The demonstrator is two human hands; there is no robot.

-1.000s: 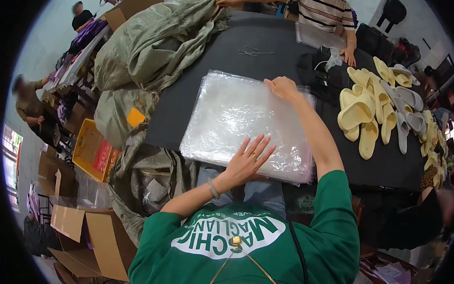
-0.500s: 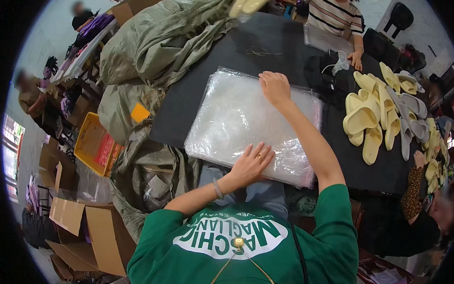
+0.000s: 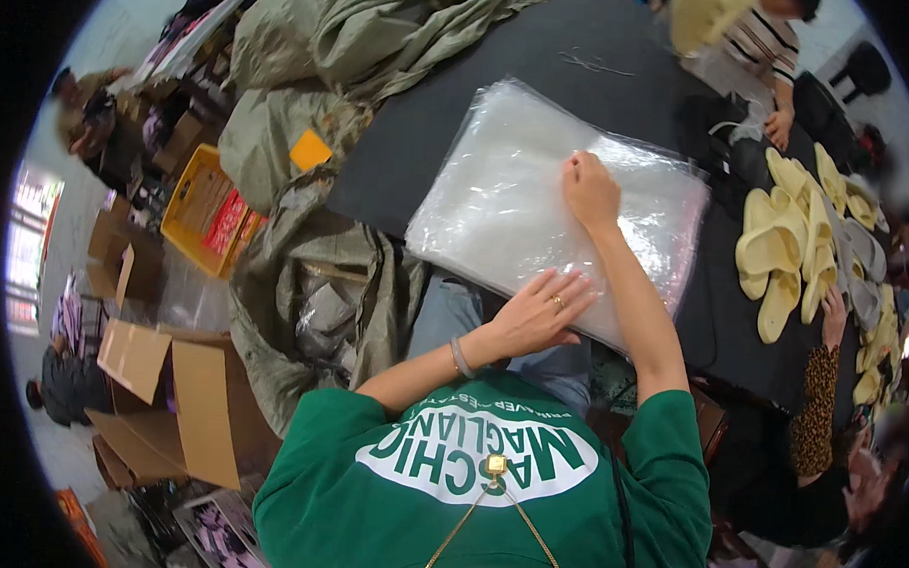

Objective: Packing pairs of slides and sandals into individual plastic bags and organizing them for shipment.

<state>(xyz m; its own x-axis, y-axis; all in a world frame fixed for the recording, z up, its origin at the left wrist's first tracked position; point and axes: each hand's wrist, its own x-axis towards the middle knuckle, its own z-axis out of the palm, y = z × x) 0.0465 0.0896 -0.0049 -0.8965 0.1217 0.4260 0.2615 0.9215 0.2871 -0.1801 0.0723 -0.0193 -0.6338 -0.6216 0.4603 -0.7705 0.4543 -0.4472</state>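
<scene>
A thick stack of clear plastic bags [image 3: 518, 176] lies on the black-covered table in front of me, its near edge just above my lap. My left hand [image 3: 544, 312] rests flat on that near edge, fingers stretched out and slightly apart. Farther up, my right hand [image 3: 590, 192] sits on top of the stack with its fingers curled in. What is under its fingertips, if anything, is hidden.
Pale yellow slippers [image 3: 773, 240] and grey slippers [image 3: 861, 253] lie on the table [image 3: 621, 110] at right, where a co-worker's hand [image 3: 833, 317] touches them. Across stands a person in a striped top [image 3: 765, 50]. Left are green sacks [image 3: 333, 39], a yellow crate [image 3: 183, 219] and cardboard boxes [image 3: 205, 415].
My right hand has drawn back from the stack's far edge toward its middle, its fingers now curled. The whole view has shifted. A co-worker's hand at right now reaches the slippers.
</scene>
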